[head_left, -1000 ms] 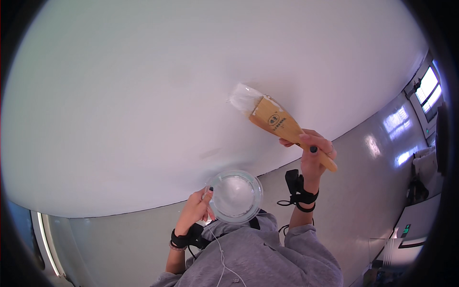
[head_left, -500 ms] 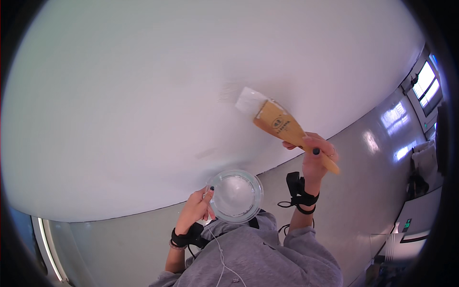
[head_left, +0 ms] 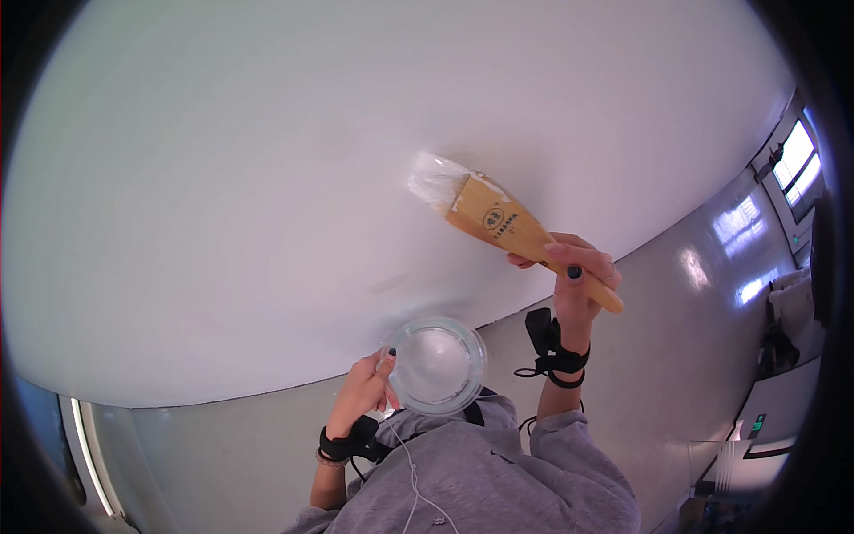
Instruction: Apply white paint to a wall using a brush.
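Observation:
My right hand is closed round the wooden handle of a wide paintbrush. Its white, wet-looking bristles point up and left, against or very close to the white wall; I cannot tell whether they touch. My left hand grips the left rim of a round clear glass bowl, thumb on top. Whitish content shows inside the bowl, which I hold in front of my chest, below the brush.
The wall meets a shiny grey floor along a dark line. Black straps with cables sit on both wrists, and a thin white cord hangs down my grey top. A bright window and furniture stand at the far right.
My right hand has moved the brush a little left and up across the wall. The bowl and my left hand have hardly moved.

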{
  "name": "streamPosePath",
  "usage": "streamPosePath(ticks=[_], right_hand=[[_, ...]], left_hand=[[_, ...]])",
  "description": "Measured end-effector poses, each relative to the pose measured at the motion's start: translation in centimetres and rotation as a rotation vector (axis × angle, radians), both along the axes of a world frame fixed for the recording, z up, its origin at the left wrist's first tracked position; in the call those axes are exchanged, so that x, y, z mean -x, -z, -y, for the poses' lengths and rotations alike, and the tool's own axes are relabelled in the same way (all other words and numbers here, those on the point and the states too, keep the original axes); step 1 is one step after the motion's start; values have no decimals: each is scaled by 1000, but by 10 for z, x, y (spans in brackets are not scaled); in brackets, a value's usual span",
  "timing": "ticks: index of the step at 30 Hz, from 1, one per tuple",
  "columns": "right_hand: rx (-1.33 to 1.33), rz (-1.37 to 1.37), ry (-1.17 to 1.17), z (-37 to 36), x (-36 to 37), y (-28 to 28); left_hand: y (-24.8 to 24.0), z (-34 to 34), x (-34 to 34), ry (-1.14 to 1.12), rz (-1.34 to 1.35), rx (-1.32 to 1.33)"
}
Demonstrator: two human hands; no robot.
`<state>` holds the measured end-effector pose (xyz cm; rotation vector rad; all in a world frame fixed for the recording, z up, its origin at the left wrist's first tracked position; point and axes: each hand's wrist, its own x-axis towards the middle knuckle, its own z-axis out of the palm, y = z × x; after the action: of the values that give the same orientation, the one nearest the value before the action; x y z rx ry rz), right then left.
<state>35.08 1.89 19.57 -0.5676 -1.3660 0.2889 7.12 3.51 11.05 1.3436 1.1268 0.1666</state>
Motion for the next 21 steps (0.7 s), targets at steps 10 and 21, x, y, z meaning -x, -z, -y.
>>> streamPosePath(ticks=[10,21], right_hand=[[59,-12,168,15,-14,9],[32,-26,212,22,-7,11]], left_hand=[[2,-3,-1,15,11,-2],[3,-5,-3,29,5,-4]])
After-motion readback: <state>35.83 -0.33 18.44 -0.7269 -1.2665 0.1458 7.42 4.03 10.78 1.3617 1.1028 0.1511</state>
